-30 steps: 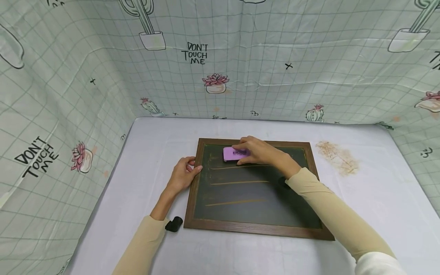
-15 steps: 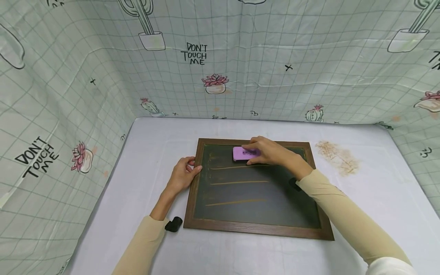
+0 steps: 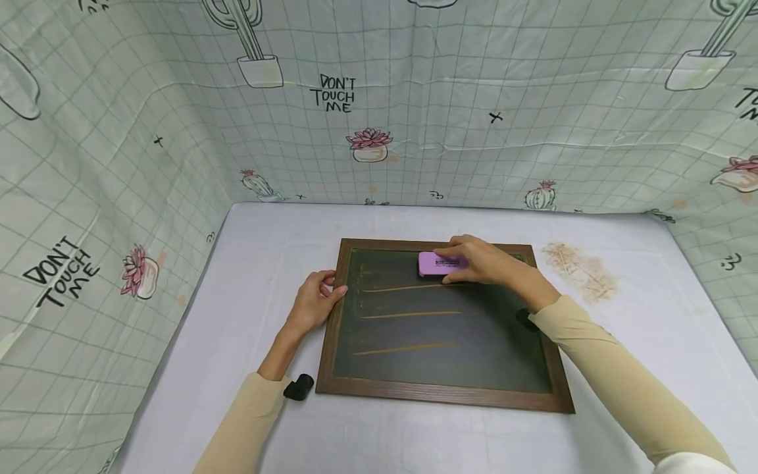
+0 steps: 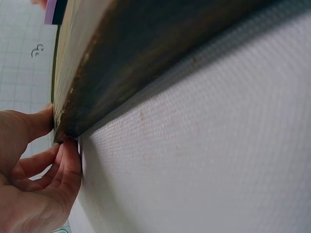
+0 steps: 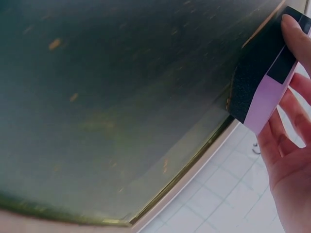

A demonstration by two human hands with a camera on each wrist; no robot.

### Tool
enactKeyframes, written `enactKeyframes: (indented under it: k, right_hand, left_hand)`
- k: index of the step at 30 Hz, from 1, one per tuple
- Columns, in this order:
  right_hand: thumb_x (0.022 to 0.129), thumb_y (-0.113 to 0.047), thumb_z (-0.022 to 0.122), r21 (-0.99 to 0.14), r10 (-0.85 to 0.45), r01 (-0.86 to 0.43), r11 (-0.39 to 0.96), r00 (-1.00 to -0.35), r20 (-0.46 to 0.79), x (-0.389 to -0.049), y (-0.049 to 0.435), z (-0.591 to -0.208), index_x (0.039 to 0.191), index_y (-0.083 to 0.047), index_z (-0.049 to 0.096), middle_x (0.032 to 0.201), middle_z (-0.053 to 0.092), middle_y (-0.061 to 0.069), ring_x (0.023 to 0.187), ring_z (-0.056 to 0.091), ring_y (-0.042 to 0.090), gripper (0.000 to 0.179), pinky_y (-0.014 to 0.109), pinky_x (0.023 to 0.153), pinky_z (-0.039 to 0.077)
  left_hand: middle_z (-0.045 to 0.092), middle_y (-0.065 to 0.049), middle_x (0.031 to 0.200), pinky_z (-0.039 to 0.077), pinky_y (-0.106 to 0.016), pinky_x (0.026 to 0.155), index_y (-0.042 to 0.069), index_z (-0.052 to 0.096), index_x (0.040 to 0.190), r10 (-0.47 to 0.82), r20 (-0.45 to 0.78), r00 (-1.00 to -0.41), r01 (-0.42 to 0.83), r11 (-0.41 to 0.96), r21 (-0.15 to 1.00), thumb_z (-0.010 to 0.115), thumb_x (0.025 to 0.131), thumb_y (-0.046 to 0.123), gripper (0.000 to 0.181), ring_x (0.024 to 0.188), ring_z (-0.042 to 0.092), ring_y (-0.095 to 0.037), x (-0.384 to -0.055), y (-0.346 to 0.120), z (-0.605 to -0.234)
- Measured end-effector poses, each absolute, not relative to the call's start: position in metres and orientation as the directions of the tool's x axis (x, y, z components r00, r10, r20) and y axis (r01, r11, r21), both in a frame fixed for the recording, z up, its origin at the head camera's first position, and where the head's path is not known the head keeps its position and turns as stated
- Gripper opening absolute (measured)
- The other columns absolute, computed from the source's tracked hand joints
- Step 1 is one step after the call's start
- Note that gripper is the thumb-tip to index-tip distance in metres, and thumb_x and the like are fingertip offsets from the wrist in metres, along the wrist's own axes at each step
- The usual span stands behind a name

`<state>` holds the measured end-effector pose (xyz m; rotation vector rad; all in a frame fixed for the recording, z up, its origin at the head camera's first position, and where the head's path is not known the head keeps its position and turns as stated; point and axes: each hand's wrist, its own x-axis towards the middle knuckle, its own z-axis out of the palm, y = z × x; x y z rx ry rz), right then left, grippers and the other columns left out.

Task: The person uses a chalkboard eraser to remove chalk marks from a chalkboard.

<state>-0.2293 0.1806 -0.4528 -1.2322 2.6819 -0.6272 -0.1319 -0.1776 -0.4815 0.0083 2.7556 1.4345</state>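
Observation:
A chalkboard (image 3: 441,368) with a brown wooden frame lies on the table. Several orange-yellow chalk lines (image 3: 408,315) run across its left half. My right hand (image 3: 482,260) grips a purple board eraser (image 3: 437,263) near the board's far edge, thumb on the near side and fingers on the far side. In the right wrist view the dark felt of the eraser (image 5: 245,82) faces the board surface. At the left side of the frame, my left hand (image 3: 314,301) holds the edge, thumb on top. Up close in the left wrist view, its fingertips (image 4: 72,148) reach under the frame's corner.
Brown chalk-like dust (image 3: 583,270) stains the white tablecloth (image 3: 450,434) right of the board. A black wrist camera (image 3: 299,387) sits by the left sleeve, another (image 3: 526,319) over the board by the right. A printed grid curtain (image 3: 438,131) rises behind the table.
My right hand has slid the eraser rightward along the top of the board, above the uppermost chalk line. My left hand stays on the frame's left edge.

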Motion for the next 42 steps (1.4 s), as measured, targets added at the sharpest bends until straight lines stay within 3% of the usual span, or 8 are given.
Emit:
enactKeyframes:
  k: [9, 33, 42]
  right_hand:
    - [0.085, -0.026, 0.087, -0.430, -0.723, -0.671, 0.604, -0.688, 0.058, -0.227, 0.202, -0.451, 0.133, 0.002, 0.067, 0.111, 0.064, 0.016, 0.097, 0.057, 0.030, 0.059, 0.050, 0.086, 0.047]
    - [0.082, -0.022, 0.088, -0.447, -0.687, -0.652, 0.612, -0.719, 0.107, -0.221, 0.251, -0.458, 0.130, 0.004, 0.068, 0.100, 0.064, 0.008, 0.085, 0.052, 0.020, 0.058, 0.040, 0.077, 0.045]
    - [0.083, -0.020, 0.088, -0.474, -0.675, -0.637, 0.607, -0.729, 0.115, -0.218, 0.256, -0.450, 0.132, 0.005, 0.067, 0.110, 0.069, 0.011, 0.091, 0.056, 0.022, 0.059, 0.044, 0.080, 0.047]
  left_hand:
    - [0.058, -0.023, 0.109, 0.043, -0.031, 0.075, -0.015, 0.055, 0.135, 0.024, -0.030, -0.999, -0.011, 0.571, 0.821, 0.071, 0.097, 0.008, 0.047, 0.090, 0.055, -0.028, -0.132, -0.178, -0.482]
    - [0.058, -0.024, 0.113, 0.044, -0.036, 0.077, -0.014, 0.054, 0.136, 0.029, -0.022, -0.999, 0.000, 0.592, 0.806, 0.071, 0.098, 0.010, 0.048, 0.092, 0.056, -0.032, -0.129, -0.178, -0.480]
    - [0.058, -0.024, 0.113, 0.044, -0.035, 0.076, -0.014, 0.054, 0.136, 0.026, -0.020, -0.999, 0.000, 0.596, 0.803, 0.071, 0.098, 0.010, 0.048, 0.091, 0.056, -0.032, -0.129, -0.178, -0.480]
